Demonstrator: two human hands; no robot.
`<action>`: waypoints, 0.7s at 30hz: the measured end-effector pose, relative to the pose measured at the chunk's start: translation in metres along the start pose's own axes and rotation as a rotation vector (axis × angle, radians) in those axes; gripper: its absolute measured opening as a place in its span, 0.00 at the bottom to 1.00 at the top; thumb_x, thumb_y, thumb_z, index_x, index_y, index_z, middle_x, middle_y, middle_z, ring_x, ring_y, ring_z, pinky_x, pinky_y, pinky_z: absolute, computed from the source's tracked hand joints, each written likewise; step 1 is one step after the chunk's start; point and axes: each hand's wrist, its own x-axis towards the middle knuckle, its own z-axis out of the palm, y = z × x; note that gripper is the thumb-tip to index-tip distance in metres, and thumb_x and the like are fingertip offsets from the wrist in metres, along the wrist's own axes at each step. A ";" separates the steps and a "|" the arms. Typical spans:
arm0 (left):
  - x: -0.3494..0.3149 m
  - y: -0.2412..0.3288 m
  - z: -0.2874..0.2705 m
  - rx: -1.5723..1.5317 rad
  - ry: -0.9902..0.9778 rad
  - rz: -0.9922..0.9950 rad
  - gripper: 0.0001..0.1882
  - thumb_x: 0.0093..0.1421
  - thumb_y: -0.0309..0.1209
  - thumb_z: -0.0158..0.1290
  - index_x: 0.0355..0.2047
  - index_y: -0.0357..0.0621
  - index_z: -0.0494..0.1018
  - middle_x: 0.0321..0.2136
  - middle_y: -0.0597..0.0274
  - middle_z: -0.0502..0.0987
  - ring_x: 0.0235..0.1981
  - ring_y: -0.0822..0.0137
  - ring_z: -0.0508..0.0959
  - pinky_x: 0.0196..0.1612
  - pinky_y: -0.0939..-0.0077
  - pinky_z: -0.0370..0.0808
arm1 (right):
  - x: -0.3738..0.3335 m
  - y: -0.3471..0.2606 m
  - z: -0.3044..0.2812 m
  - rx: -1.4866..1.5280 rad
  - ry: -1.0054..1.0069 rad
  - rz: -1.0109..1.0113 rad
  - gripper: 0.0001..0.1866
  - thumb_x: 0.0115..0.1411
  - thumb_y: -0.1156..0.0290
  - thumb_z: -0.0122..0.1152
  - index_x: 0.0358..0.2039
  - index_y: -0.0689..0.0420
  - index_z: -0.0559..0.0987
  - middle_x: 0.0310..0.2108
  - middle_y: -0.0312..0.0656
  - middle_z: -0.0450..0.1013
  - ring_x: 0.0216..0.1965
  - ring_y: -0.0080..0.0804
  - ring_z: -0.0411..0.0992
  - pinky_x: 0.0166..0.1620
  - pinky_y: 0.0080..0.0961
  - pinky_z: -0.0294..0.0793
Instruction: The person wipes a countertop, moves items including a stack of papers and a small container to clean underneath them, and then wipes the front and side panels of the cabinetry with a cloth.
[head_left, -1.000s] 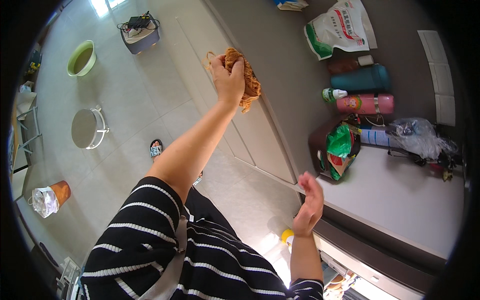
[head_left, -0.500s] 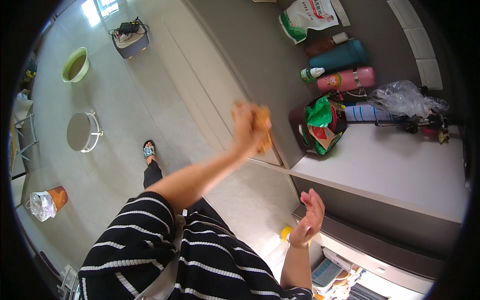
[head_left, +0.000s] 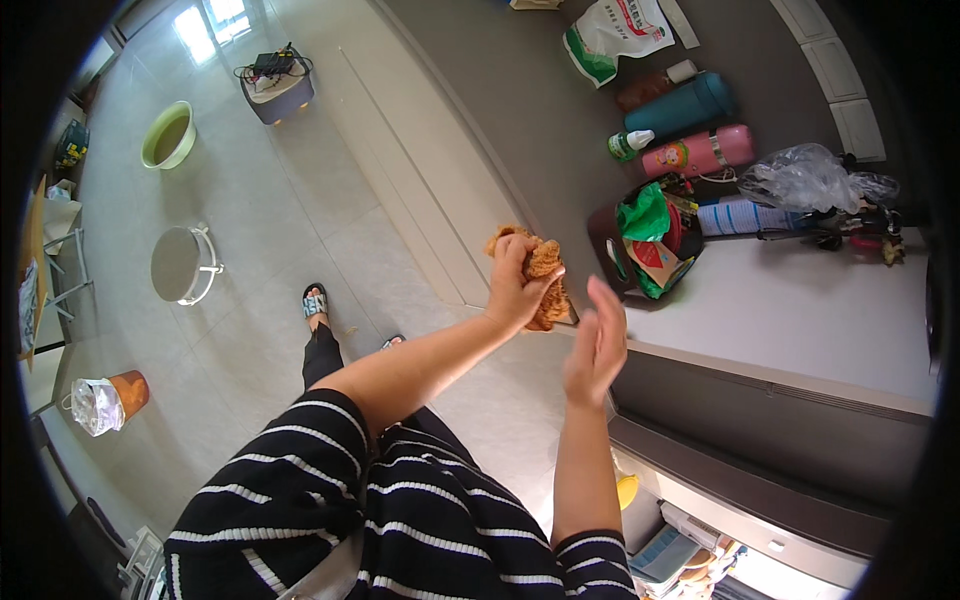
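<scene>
A crumpled orange-brown cloth [head_left: 546, 262] is bunched in my left hand [head_left: 512, 292], whose fingers wrap over it. The cloth is at the corner of the dark countertop's pale front edge [head_left: 470, 200]; whether it touches the surface I cannot tell. Just right of it, my right hand [head_left: 597, 350] is raised with nothing in it, fingers stretched up and slightly blurred. Nearest to that hand on the counter is a dark brown bin [head_left: 606, 238] holding green and red packaging.
Beyond the bin lie a pink flask [head_left: 700, 152], a teal bottle [head_left: 680, 106], a small white-and-green bottle [head_left: 628, 146], a pouch [head_left: 618, 35] and a clear plastic bag [head_left: 800, 178]. A round stool [head_left: 174, 265], green basin [head_left: 170, 138] and lined wastebasket [head_left: 130, 393] stand on the floor.
My left hand has shifted slightly right and nearer with the cloth. My right hand has moved up and left, closer to it. The view has shifted a little.
</scene>
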 end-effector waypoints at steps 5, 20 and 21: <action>0.070 -0.015 -0.022 -0.081 0.152 -0.126 0.19 0.50 0.30 0.67 0.39 0.41 0.71 0.39 0.58 0.69 0.42 0.58 0.70 0.47 0.68 0.69 | 0.030 0.038 0.029 -0.162 -0.045 -0.020 0.14 0.63 0.75 0.51 0.48 0.63 0.75 0.51 0.50 0.72 0.53 0.48 0.69 0.56 0.38 0.67; 0.085 0.001 -0.036 -0.050 0.168 -0.230 0.19 0.52 0.29 0.66 0.39 0.41 0.67 0.39 0.58 0.69 0.40 0.62 0.72 0.44 0.71 0.71 | 0.024 0.056 0.034 -0.097 -0.013 0.029 0.14 0.63 0.73 0.51 0.47 0.62 0.76 0.49 0.48 0.74 0.52 0.46 0.70 0.58 0.38 0.66; 0.097 0.003 -0.040 -0.129 0.225 -0.370 0.19 0.53 0.30 0.65 0.39 0.41 0.68 0.39 0.59 0.69 0.39 0.64 0.73 0.42 0.72 0.72 | 0.025 0.055 0.034 -0.093 -0.013 0.023 0.14 0.63 0.73 0.51 0.47 0.62 0.76 0.49 0.48 0.74 0.52 0.46 0.70 0.58 0.38 0.66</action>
